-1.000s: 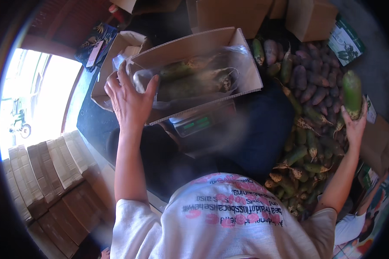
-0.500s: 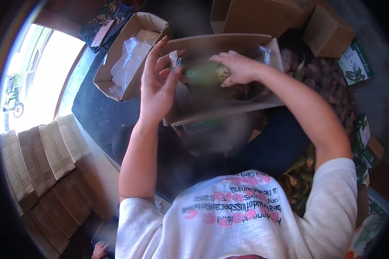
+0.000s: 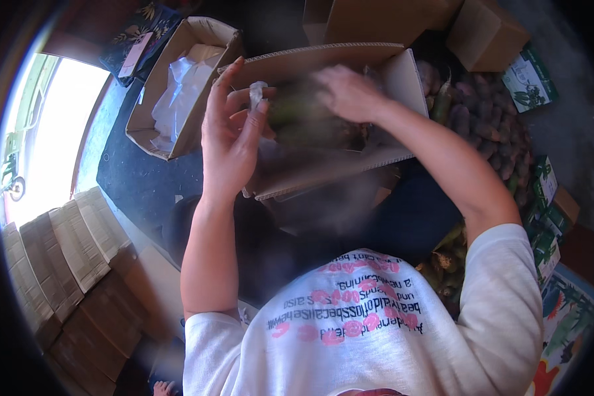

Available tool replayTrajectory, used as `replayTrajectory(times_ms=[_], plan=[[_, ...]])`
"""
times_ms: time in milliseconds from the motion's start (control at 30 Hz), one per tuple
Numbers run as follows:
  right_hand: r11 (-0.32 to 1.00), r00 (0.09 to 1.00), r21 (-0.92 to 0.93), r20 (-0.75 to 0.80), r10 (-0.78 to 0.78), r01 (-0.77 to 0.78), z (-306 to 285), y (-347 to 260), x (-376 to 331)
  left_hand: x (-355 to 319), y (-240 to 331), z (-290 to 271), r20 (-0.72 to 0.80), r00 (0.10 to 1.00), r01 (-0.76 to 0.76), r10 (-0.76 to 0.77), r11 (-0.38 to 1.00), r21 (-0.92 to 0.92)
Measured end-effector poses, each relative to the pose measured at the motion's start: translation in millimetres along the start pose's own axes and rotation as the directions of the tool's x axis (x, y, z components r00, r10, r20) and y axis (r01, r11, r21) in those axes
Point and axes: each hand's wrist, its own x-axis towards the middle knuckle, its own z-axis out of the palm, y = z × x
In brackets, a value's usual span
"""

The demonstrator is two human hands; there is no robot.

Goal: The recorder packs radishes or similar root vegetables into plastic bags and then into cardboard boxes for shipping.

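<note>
- Since half a second ago, the right hand (image 3: 348, 92) has gone deeper into the cardboard box (image 3: 402, 72), and the green fruit (image 3: 297, 109) it carried then now lies lower inside, blurred under the palm.
- Compared with that earlier frame, the left hand (image 3: 230, 135) sits at much the same place on the box's left end, fingers (image 3: 224, 86) up and spread, thumb and forefinger pinching a bit of clear plastic liner (image 3: 257, 92).
- Right-hand fingers curl down over the fruit; motion blur hides whether they grip it or only rest on it.
- Inside the box, elongated green and darker produce lies on the liner; single pieces cannot be told apart.
- To the left stands a second, smaller open carton (image 3: 178, 86) with crumpled clear plastic (image 3: 181, 92) in it and no produce visible.
- Right of the box, a heap of purple and green produce (image 3: 482, 119) lies loose, with more yellow-green pieces (image 3: 445, 264) near the right elbow.
- Closed cartons (image 3: 488, 33) stand beyond the box's far edge, close against it.
- Flattened cardboard stacks (image 3: 59, 251) fill the lower left.
- A dark mat (image 3: 138, 185) between the smaller carton and the person's lap shows some bare surface.
</note>
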Motion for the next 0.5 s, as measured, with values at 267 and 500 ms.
replayTrajectory(times_ms=[267, 500], plan=[[0.814, 0.883, -0.56, 0.448, 0.141, 0.155, -14.4, 46.0, -28.9, -0.5, -6.8, 2.1, -0.025, 1.0, -0.01, 0.011, 0.999, 0.048], [0.684, 0.847, -0.611, 0.532, -0.019, 0.399, -78.3, 38.6, -59.4, -10.4, -17.0, 7.1, -0.039, 0.998, 0.045, -0.043, 0.998, 0.047]])
